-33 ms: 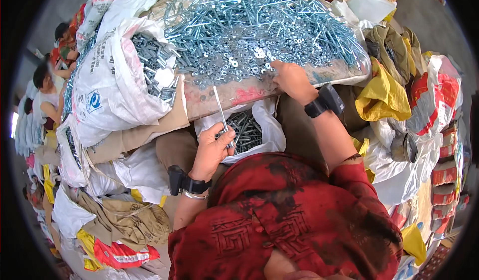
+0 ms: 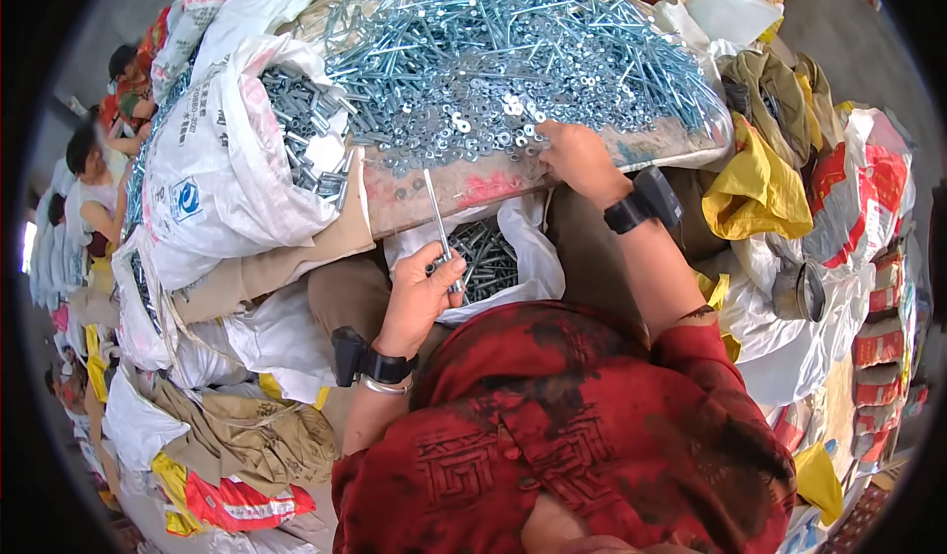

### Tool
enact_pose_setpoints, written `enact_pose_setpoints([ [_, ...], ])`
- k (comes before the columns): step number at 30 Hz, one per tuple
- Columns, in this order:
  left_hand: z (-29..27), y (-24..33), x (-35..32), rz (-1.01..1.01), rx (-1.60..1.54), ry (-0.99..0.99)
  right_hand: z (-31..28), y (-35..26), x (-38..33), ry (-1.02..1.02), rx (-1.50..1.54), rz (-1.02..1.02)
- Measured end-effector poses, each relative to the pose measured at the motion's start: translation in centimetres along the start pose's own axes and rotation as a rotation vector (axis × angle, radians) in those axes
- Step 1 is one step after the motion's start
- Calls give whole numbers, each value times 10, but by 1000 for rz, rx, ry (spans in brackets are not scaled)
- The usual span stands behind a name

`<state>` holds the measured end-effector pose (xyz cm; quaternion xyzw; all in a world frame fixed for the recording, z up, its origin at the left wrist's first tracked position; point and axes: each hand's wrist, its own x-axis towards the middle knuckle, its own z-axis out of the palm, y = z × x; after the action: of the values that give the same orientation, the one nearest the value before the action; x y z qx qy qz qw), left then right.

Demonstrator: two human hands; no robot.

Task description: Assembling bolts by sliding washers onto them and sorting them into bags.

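Note:
My left hand (image 2: 419, 293) is closed around a long, thin metal bolt (image 2: 436, 204), which points up and away. A thicker metal end shows beneath its fingers. Just below and beside this hand is an open white sack (image 2: 536, 273) with dark metal sleeves (image 2: 488, 263) inside. My right hand (image 2: 580, 162) reaches to the near edge of a heap of small washers (image 2: 459, 110) on the board. Its thumb and forefinger are bent together at the washers; what they pinch, if anything, is too small to make out.
Behind the washers rises a large pile of long bolts (image 2: 513, 21). A white woven sack (image 2: 222, 159) spilling metal sleeves (image 2: 296, 110) stands at the left of the board (image 2: 414, 204). Yellow cloth (image 2: 760, 184) and a metal can (image 2: 797, 293) lie at right. Other people (image 2: 94, 174) sit far left.

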<state>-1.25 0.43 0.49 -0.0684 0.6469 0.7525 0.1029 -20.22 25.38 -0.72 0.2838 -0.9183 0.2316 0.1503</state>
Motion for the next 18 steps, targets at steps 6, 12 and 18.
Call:
enact_pose_setpoints([
  [6, 10, 4, 2, 264, 985, 79, -47, -49, -28, -338, 1094, 277],
  [12, 25, 9, 2, 456, 1218, 34, -53, -55, -49, -337, 1207, 175],
  [18, 27, 7, 8, 525, 1289, -26, -64, -47, -50, -422, 1147, 232],
])
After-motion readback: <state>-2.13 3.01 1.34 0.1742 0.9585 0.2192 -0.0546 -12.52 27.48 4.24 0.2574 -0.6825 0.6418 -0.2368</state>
